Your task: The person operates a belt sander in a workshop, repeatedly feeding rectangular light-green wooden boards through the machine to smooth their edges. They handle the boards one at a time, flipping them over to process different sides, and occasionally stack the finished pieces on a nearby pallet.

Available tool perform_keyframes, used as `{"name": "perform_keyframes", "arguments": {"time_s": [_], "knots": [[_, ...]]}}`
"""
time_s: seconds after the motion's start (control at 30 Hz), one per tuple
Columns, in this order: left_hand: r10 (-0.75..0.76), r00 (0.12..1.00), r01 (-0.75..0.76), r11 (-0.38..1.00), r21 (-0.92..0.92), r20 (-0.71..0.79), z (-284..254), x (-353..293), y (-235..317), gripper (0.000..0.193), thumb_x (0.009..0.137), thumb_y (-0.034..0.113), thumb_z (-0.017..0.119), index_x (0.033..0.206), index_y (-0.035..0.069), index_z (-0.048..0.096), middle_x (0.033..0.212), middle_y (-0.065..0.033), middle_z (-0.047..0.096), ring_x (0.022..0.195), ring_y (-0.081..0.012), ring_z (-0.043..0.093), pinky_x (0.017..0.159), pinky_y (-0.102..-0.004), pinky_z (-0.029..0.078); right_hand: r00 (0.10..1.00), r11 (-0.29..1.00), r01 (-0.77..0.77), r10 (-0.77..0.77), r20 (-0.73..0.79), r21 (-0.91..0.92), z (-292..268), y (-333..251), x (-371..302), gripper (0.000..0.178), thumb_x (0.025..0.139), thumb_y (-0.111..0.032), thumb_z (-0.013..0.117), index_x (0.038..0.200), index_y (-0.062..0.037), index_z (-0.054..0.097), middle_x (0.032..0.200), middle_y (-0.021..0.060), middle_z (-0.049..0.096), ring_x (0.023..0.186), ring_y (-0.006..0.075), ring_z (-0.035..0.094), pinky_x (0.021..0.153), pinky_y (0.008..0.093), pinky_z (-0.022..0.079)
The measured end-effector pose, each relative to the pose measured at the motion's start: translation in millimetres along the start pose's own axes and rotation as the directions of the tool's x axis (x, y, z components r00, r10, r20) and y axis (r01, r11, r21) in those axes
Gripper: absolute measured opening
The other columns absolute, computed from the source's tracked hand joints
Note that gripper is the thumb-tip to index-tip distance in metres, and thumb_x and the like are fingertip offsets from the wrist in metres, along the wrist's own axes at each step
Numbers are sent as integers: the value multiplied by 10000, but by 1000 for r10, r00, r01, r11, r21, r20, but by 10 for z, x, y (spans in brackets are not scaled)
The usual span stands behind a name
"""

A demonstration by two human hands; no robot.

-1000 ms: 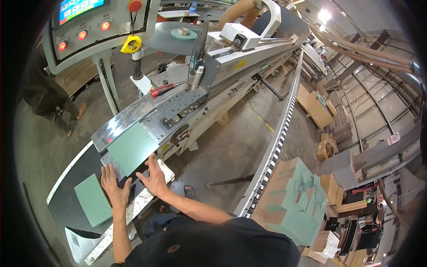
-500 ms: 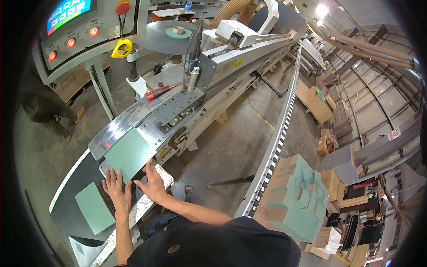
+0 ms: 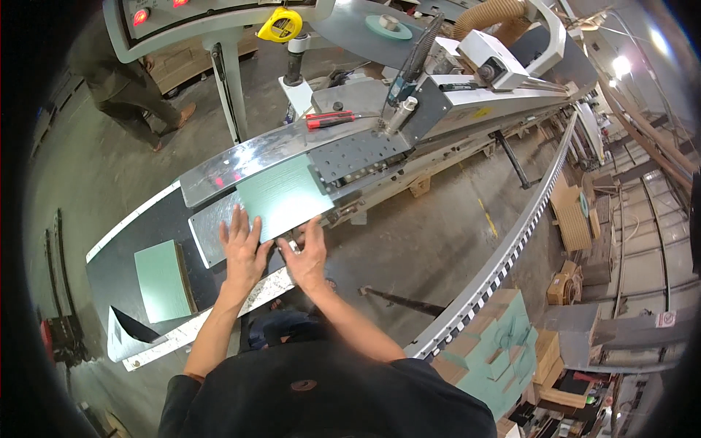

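A pale green panel (image 3: 281, 196) lies flat on the metal infeed plate of a long machine, its far right edge against the perforated metal plate (image 3: 358, 158). My left hand (image 3: 244, 254) reaches to the panel's near left corner with its fingers stretched out, the fingertips resting at the edge. My right hand (image 3: 307, 257) is at the near right side of the panel, fingers touching its edge and thumb apart. Neither hand is wrapped round the panel. Left of my left hand, a small stack of green panels (image 3: 162, 283) sits on the dark table (image 3: 212, 296).
A control box (image 3: 212, 22) with lit red buttons and a hanging yellow tape measure (image 3: 280, 25) stands over the far left. A red-handled tool (image 3: 330, 119) lies on the machine. On the right run a curved rail (image 3: 504, 244) and a green-topped stack (image 3: 504, 343). Another person's legs (image 3: 135, 102) show far left.
The view has turned, so the scene sits differently in it. The green panel is closer against the perforated plate, and both hands have followed along its near edge.
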State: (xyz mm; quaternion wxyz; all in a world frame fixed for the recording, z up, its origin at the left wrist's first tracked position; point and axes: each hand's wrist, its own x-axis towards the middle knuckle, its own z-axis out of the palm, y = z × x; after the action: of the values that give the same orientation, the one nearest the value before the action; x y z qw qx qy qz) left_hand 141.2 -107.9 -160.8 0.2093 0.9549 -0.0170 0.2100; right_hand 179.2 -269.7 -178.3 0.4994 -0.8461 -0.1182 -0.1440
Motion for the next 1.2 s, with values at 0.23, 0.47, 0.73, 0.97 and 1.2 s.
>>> {"name": "perform_keyframes", "arguments": {"time_s": [0.23, 0.47, 0.73, 0.97, 1.2], "knots": [[76, 996, -78, 995, -55, -36, 517, 497, 469, 659, 798, 151, 785, 1400, 3, 562, 1558, -326, 377, 1536, -435, 233, 1213, -589, 102, 1000, 1000, 23, -23, -8, 1, -485, 502, 487, 1123, 788, -126, 849, 1607, 49, 101, 1131, 160, 583, 852, 249, 599, 732, 381, 538], [12, 1000, -11, 988, -156, 1, 878, 1108, 1189, 524, 772, 134, 788, 1254, -26, 654, 1370, -285, 567, 1417, -427, 415, 1190, -605, 179, 1000, 1000, -7, 7, -27, -7, -1056, 1004, 1019, 1116, 751, -92, 865, 1604, 36, 156, 1093, 141, 592, 807, 232, 583, 736, 361, 542], [13, 996, -39, 948, -315, -85, 1298, 1551, 1640, 411, 762, 93, 796, 1147, -16, 702, 929, -228, 680, 875, -409, 663, 857, -471, 482, 997, 999, -51, 51, -61, -5, -1509, 1404, 1464, 954, 758, -100, 857, 1539, 62, 333, 1049, 114, 591, 812, 219, 562, 724, 350, 517], [-21, 975, 87, 951, -296, 219, 1536, 1780, 1824, 451, 828, 148, 732, 1239, -15, 641, 948, -236, 687, 887, -424, 676, 779, -500, 554, 990, 986, -132, 137, -40, 102, -1836, 1848, 1741, 806, 796, -99, 851, 1473, 76, 451, 1182, 156, 650, 1064, 235, 613, 863, 349, 523], [51, 984, -113, 918, -379, -172, 44, 660, 1279, 428, 803, 126, 810, 1201, 35, 684, 1075, -168, 721, 959, -375, 706, 851, -420, 582, 971, 923, -224, 240, -15, 314, -1632, 1988, 1076, 649, 946, -45, 701, 1514, 73, 410, 1085, 29, 589, 866, 122, 509, 788, 259, 472]]}}
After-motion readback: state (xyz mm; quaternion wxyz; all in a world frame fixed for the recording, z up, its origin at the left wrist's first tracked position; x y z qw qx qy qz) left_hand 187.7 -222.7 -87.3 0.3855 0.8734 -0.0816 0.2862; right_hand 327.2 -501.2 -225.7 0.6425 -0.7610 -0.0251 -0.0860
